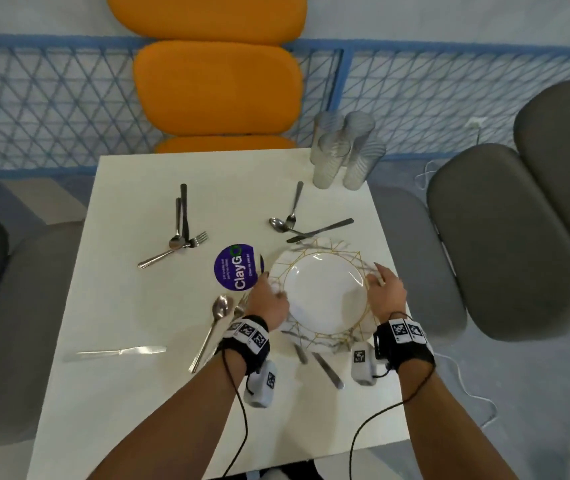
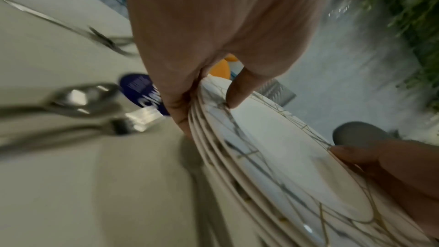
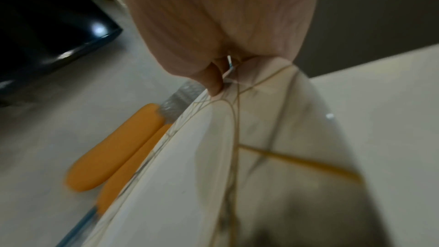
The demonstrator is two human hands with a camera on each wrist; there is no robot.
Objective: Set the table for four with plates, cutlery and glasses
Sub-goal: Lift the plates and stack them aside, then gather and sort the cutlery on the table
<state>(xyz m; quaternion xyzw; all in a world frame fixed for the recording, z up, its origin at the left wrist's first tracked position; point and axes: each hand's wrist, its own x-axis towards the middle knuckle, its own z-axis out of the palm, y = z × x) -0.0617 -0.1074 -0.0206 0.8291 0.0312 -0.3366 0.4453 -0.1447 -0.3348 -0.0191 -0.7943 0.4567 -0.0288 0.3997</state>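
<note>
**A:** so where's the stack of plates (image 1: 325,292) at? It sits between both hands, near the right edge of the white table (image 1: 131,306). The left hand (image 1: 271,299) has the left rim, thumb on top and fingers curled under the edges. The right hand (image 1: 385,294) grips the right rim the same way, thumb on the marble-and-gold pattern.

**B:** how many plates? Lifted or resting?

**A:** the left wrist view shows about four rims layered, but it's blurry so I can't count for sure. Can't tell if they're off the table either. Two knife-like pieces (image 1: 327,370) poke out from under the near edge, smeared. The glasses (image 1: 344,150) are clustered at the far right corner, and the rest of the cutlery is scattered in small piles.
</note>
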